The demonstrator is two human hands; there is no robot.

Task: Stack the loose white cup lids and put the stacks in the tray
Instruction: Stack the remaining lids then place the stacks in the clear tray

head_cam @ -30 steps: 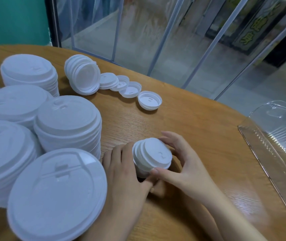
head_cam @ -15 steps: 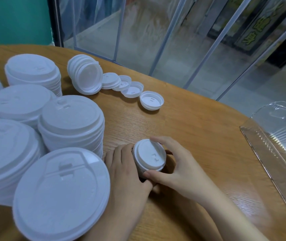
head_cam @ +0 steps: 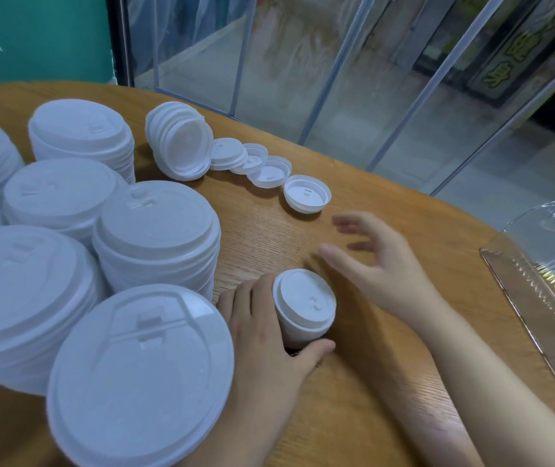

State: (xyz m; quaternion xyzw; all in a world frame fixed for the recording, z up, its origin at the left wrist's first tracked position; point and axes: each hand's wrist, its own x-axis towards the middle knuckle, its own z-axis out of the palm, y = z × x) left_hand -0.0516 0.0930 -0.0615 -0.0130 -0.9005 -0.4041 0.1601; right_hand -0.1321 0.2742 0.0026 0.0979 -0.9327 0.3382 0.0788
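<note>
Gripping round ribbed lid stack (head_cam: 304,306): left hand (head_cam: 262,345).

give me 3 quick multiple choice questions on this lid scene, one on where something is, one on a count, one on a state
1. Where is the clear tray?
A. at the table's right edge
B. under the big lid stacks
C. in the left hand

2. How many small lids lie in the row right of the tipped stack?
A. one
B. four
C. seven

3. What is the right hand doing?
A. gripping the small stack
B. open, holding nothing
C. resting in the tray

Answers:
1. A, the tray sits at the far right of the table.
2. B, four small lids trail from the tipped stack.
3. B, its fingers are spread above the table while the left hand holds the small stack.
</note>
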